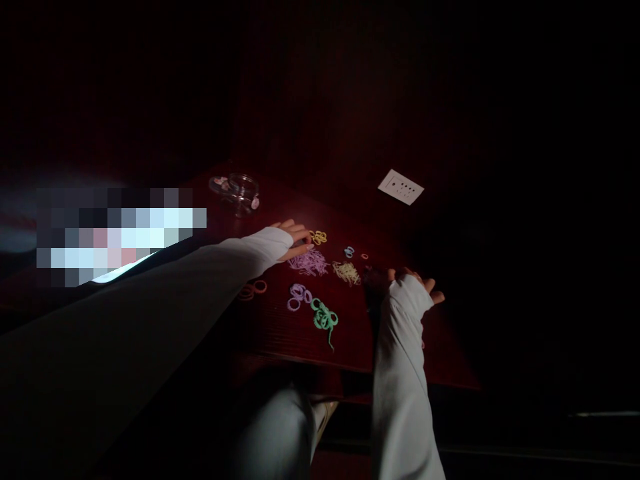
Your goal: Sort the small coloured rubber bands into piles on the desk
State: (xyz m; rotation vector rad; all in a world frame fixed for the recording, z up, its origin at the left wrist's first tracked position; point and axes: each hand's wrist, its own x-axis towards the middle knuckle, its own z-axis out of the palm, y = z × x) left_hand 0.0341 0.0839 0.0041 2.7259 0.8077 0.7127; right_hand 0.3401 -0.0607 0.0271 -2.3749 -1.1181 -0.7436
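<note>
My left hand (294,240) reaches over the far part of the dark red table, its fingers bent forward and a little apart. The fingertips are beside several yellow hair ties (320,237) and at the edge of a pile of thin purple bands (309,263). I see nothing held in it. My right hand (415,280) is at the right of the table, fingers apart, partly hidden by its sleeve; any small thing under it is hidden. Between the hands lie a pile of cream bands (347,272), blue-grey hair ties (349,252) and a small orange ring (365,257).
Nearer me on the table (280,333) are purple hair ties (299,295), green coiled ties (324,317) and brownish rings (259,287). A clear jar (243,193) stands at the back left. A lit, blurred-out screen (130,247) is at left. Behind is a white socket plate (401,187). The surroundings are very dark.
</note>
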